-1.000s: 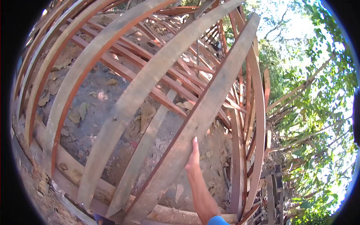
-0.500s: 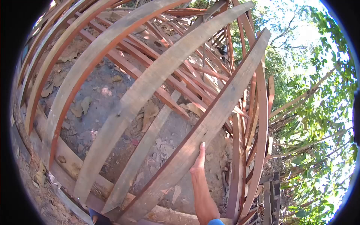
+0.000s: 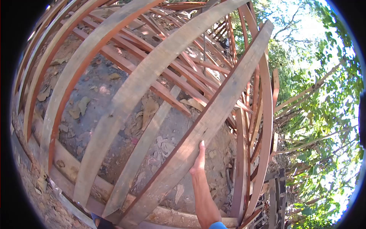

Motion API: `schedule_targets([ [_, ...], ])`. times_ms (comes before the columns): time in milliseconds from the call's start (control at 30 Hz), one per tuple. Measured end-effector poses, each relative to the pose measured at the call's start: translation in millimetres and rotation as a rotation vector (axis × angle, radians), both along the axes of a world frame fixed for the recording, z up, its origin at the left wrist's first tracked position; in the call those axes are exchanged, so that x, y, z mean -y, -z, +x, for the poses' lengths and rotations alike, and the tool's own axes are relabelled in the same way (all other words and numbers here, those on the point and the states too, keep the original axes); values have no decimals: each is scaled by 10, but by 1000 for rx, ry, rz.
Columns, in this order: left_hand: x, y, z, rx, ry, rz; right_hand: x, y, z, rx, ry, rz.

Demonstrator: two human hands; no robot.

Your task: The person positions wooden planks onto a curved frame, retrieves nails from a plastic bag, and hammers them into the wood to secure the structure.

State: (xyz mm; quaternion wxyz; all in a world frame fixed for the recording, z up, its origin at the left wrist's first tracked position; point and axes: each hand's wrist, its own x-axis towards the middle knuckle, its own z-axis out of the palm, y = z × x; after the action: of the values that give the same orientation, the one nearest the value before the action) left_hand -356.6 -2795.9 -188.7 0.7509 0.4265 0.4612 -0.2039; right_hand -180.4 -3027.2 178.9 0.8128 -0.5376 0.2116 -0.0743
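Observation:
My right hand (image 3: 197, 163) reaches up from the bottom, on the lower right edge of a broad wooden plank (image 3: 198, 128). Its thumb lies along the near face of the plank, and the other fingers are hidden behind the wood. This plank slants from the bottom centre to the upper right. Beside it on the left stand a narrower plank (image 3: 143, 152) and a long curved timber (image 3: 143, 74). My left hand is out of view.
More curved ribs (image 3: 66, 86) stand at the left, with reddish beams (image 3: 122, 61) crossing behind. Upright timbers (image 3: 265, 126) rise to the right of my hand. A lower beam (image 3: 179, 218) runs along the bottom. Dry leaves (image 3: 80, 107) litter the ground, and leafy trees (image 3: 320, 152) fill the right side.
The view has shifted slightly, so the timbers and my right hand appear a little further left. My hand keeps its place against the plank, slightly higher in the frame.

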Motion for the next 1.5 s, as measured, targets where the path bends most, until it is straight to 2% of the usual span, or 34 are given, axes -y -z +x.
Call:
schedule_targets([
  [167,23,-27,157,40,32,40,113,157,21,-64,2,38],
  [200,26,-41,220,51,44,48,16,-14,-7,-50,12,-1],
  [500,238,-100,507,97,98,101,5,-75,8,-160,47,-34],
  [667,343,-94,571,89,130,123,109,198,53,-193,91,-64],
  [767,366,-102,638,103,147,130,84,74,20,-161,23,-26],
  [867,440,-102,719,110,168,142,-31,-281,-36,-188,46,31],
  [967,558,-114,810,123,193,149,27,-88,-18,-90,32,-30],
  [1233,741,-129,892,151,207,136,69,23,-3,-92,-12,-29],
  [1367,765,-123,808,132,204,96,53,348,-12,-65,149,-100],
  [1433,789,-130,782,115,216,82,69,225,13,-117,132,-192],
  [1500,814,-125,762,107,222,71,-3,8,21,-123,108,-112],
])
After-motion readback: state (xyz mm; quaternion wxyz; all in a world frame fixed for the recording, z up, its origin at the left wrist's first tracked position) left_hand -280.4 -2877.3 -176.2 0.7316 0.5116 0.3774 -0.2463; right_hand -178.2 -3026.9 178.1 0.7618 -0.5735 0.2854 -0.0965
